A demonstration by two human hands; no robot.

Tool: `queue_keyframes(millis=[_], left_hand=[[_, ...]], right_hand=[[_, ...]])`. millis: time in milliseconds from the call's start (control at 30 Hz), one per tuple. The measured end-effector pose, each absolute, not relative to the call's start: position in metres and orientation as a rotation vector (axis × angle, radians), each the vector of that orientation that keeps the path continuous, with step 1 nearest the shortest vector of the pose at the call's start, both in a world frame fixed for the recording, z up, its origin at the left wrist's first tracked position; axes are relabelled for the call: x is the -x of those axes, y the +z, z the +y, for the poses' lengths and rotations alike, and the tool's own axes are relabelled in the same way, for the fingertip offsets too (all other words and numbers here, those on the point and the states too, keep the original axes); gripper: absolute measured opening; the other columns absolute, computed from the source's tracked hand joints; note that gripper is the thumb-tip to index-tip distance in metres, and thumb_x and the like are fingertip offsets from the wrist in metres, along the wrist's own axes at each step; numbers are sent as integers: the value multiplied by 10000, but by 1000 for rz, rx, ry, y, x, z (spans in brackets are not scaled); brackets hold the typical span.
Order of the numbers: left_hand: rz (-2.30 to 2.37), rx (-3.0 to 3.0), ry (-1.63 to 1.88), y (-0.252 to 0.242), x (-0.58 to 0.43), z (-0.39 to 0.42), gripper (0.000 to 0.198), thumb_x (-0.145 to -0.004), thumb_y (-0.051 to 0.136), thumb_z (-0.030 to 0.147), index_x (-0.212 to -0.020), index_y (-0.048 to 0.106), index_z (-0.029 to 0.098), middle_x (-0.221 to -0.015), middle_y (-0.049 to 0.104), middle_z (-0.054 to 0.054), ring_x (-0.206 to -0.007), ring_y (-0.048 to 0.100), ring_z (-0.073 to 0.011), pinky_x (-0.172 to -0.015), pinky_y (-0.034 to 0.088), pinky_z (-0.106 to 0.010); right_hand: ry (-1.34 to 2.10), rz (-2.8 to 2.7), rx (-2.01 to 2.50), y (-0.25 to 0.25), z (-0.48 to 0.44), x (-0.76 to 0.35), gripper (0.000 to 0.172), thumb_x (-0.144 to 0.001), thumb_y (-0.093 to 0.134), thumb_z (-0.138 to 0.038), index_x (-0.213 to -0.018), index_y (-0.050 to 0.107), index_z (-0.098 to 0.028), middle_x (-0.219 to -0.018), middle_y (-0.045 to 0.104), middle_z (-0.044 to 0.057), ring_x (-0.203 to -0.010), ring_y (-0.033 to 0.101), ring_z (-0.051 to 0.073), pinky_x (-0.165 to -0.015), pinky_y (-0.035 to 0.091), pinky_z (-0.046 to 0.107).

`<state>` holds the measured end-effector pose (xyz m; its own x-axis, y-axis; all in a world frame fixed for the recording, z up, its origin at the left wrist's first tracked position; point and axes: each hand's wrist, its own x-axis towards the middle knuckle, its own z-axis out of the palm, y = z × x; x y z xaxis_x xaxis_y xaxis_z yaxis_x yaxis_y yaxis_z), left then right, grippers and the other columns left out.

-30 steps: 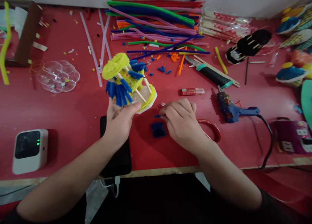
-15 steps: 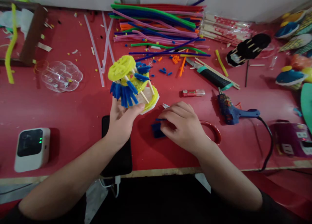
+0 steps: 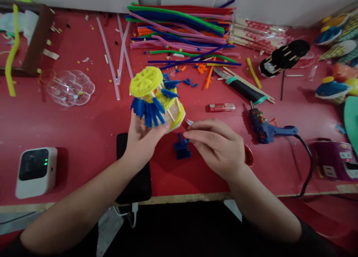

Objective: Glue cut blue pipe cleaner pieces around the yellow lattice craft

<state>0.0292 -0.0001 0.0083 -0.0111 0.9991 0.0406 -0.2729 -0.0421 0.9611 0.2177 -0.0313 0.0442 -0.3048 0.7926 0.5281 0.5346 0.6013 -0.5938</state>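
Observation:
My left hand [image 3: 145,141] is closed around the base of a small tiered craft model [image 3: 147,81], tilted above the table. The model has yellow pipe-cleaner discs, wooden stick posts and a fringe of short blue pieces. My right hand [image 3: 218,145] is closed in a pinch, with a short blue pipe cleaner piece [image 3: 186,140] at its fingertips. Just below those fingertips, several cut blue pipe cleaner pieces [image 3: 182,151] lie in a small pile. Scissors with a red handle [image 3: 248,156] lie under my right hand, which hides their middle; the metal tip pokes out near the model.
Colourful pipe cleaners [image 3: 181,25] are heaped at the back. Right of centre are a red lighter [image 3: 222,107], a utility knife [image 3: 246,89] and a corded glue gun [image 3: 265,126]. A black phone [image 3: 137,182] and white device [image 3: 36,171] sit near the front edge.
My left hand has shifted the model slightly right and down. My right hand's fingers have drawn back right from the blue pile, uncovering more of it.

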Motion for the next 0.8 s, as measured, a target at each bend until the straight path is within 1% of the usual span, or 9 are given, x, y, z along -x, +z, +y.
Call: queue_keyframes(millis=[100, 167, 233, 333, 433, 500, 567, 667, 800], left_hand=[[974, -1091, 1353, 12, -31, -3, 499, -717, 846, 271, -1133, 572, 275, -1173, 705, -32, -1155, 686, -241, -1052, 551, -453], [980, -1137, 1331, 11, -30, -5, 611, -681, 871, 227, -1193, 539, 262, -1250, 682, -66, -1191, 671, -264, -1049, 553, -481], [988, -1197, 1288, 7, -26, -7, 776, -642, 895, 192, -1295, 479, 251, -1311, 657, -107, -1186, 676, -279, -1003, 582, -484], [973, -1316, 1281, 1, -21, -8, 920, -584, 933, 202, -1358, 438, 256, -1307, 659, -115, -1117, 713, -260, -892, 638, -411], [911, -1477, 1336, 0, -20, -7, 929, -550, 956, 225, -1340, 468, 260, -1304, 663, -101, -1139, 709, -261, -897, 637, -390], [864, -1560, 1322, 3, -22, -6, 924, -584, 944, 239, -1368, 456, 261, -1339, 648, -114, -1190, 687, -277, -928, 623, -406], [848, -1594, 1300, 5, -23, -6, 950, -612, 929, 251, -1414, 420, 271, -1357, 639, -122, -1199, 682, -284, -926, 623, -419], [880, -1581, 1287, 5, -23, -6, 1002, -627, 911, 211, -1464, 365, 290, -1363, 635, -115, -1200, 680, -287, -931, 621, -447], [842, -1634, 1282, 3, -21, -6, 1010, -661, 855, 119, -1493, 314, 304, -1401, 606, -111, -1225, 668, -282, -958, 602, -461]], right_hand=[[331, -1924, 1001, 50, -35, -219, 243, -909, 641, -60, -1068, 716, -227, -959, 761, 8, -877, 724, 128, -805, 611, 250], [291, -1895, 1010, 52, -39, -218, 296, -888, 659, -33, -1112, 707, -221, -1001, 783, 1, -880, 738, 122, -813, 624, 229], [272, -1845, 1036, 54, -41, -217, 316, -861, 696, -30, -1116, 703, -217, -1003, 793, -3, -853, 749, 124, -795, 640, 222], [283, -1795, 1053, 57, -44, -215, 290, -831, 739, -45, -1065, 706, -213, -920, 798, -6, -770, 754, 132, -727, 660, 226], [297, -1804, 1055, 62, -45, -214, 254, -834, 735, -49, -1028, 703, -210, -879, 796, -3, -730, 751, 133, -697, 665, 228], [305, -1809, 1045, 65, -44, -213, 232, -839, 722, -36, -1006, 703, -196, -868, 796, 4, -735, 751, 128, -716, 663, 216], [315, -1819, 1027, 66, -43, -212, 212, -847, 705, -22, -988, 704, -179, -858, 797, 13, -746, 753, 123, -746, 659, 205], [332, -1824, 1025, 68, -42, -211, 202, -865, 674, -15, -979, 704, -179, -845, 795, 17, -746, 754, 122, -756, 659, 209], [323, -1818, 1033, 68, -41, -209, 220, -864, 662, -12, -995, 702, -183, -846, 790, 22, -749, 749, 127, -745, 660, 219]])
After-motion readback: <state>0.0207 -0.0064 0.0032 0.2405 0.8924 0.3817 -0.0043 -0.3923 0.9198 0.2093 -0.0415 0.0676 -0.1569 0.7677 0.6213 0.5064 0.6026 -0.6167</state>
